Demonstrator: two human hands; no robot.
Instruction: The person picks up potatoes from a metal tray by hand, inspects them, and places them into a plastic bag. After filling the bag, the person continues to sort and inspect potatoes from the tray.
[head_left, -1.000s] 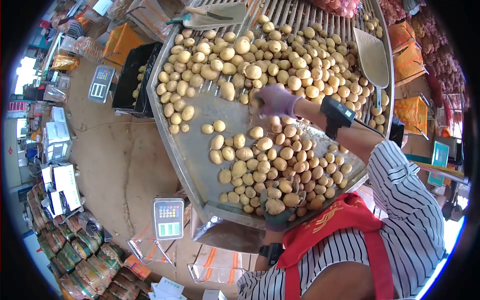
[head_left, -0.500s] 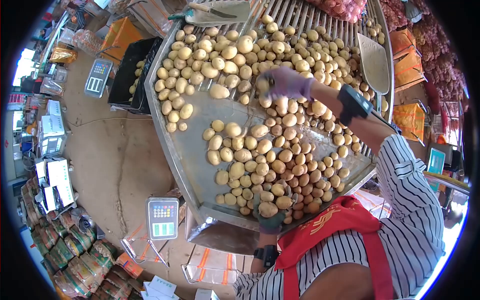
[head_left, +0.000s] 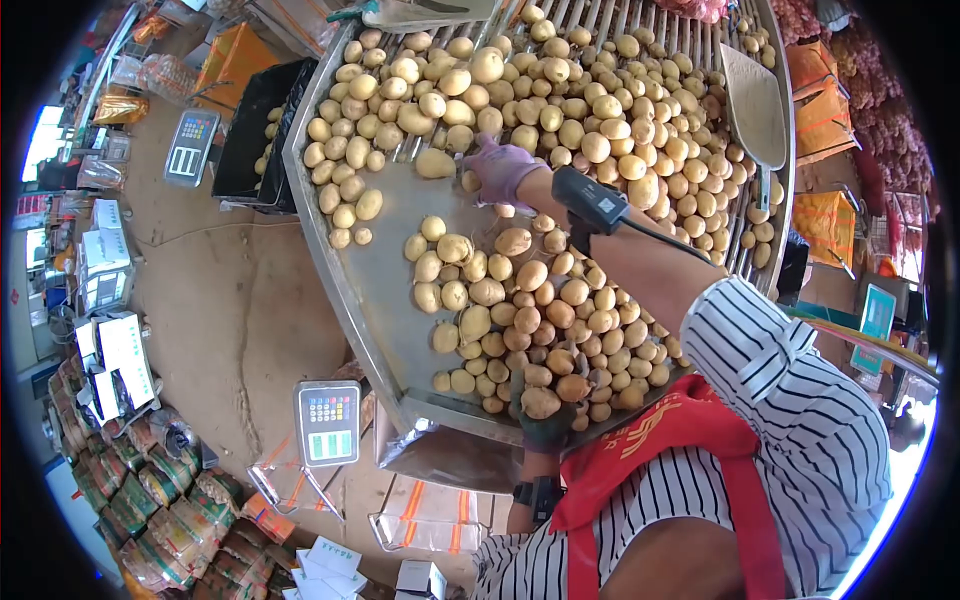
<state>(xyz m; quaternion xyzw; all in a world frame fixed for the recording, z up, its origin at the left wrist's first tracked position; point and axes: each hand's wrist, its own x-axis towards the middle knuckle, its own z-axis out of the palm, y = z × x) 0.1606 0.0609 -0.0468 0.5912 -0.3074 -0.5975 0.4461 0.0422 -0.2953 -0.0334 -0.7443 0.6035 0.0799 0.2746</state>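
A large spread of potatoes [head_left: 600,148] covers the metal sorting table [head_left: 385,260], with a second cluster of potatoes [head_left: 530,320] nearer my body. My right hand [head_left: 505,170], in a purple glove, reaches across to the middle of the table. Its fingers are spread, and they touch potatoes at the edge of the far pile. Close to the near rim is my left hand [head_left: 547,428] in a dark green glove. Its fingers curl around a few potatoes [head_left: 541,403], which partly hide the palm.
A metal scoop [head_left: 755,110] lies along the table's right side, and another scoop [head_left: 425,12] at the far edge. On the left stand a black crate [head_left: 240,160] with potatoes and a scale display [head_left: 192,147]. Another display [head_left: 327,422] is by the near left corner.
My right hand has moved left and toward me, from over the far pile to its edge, and its fingers have spread. My left hand stays near the rim with potatoes.
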